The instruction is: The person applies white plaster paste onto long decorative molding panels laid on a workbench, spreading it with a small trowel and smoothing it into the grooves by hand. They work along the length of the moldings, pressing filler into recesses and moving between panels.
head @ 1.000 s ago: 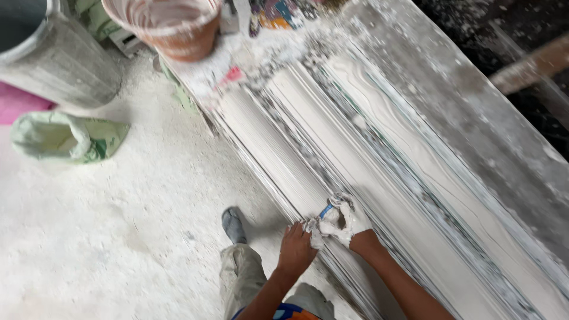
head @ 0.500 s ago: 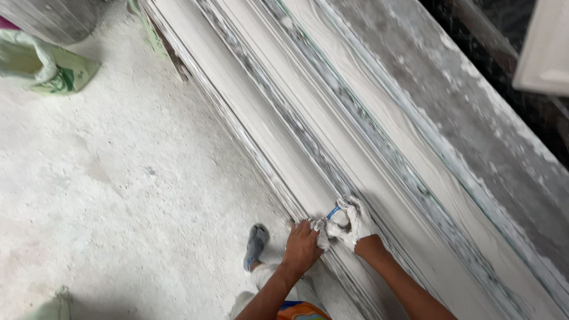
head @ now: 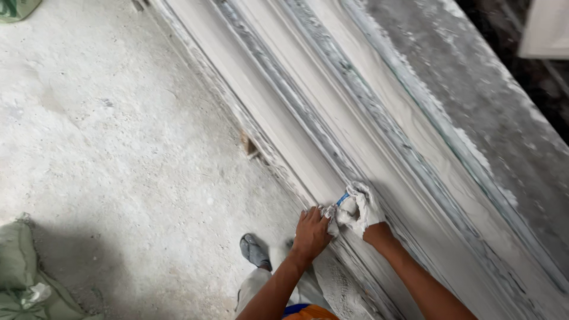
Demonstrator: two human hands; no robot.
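Both forearms reach forward and up from the bottom edge, meeting at the near edge of a long white moulding that runs slantwise across the table. The left hand lies bare, palm down with its fingers bunched, resting on the moulding's lower lip. The right hand is caked in white plaster and closed around a small tool with a blue handle, pressed into a groove of the moulding. The two hands sit close together, nearly touching. Below them a foot in a grey sandal stands on the dusty white floor. A crumpled green sack lies at the lower left corner, and another green sack shows at the top left.
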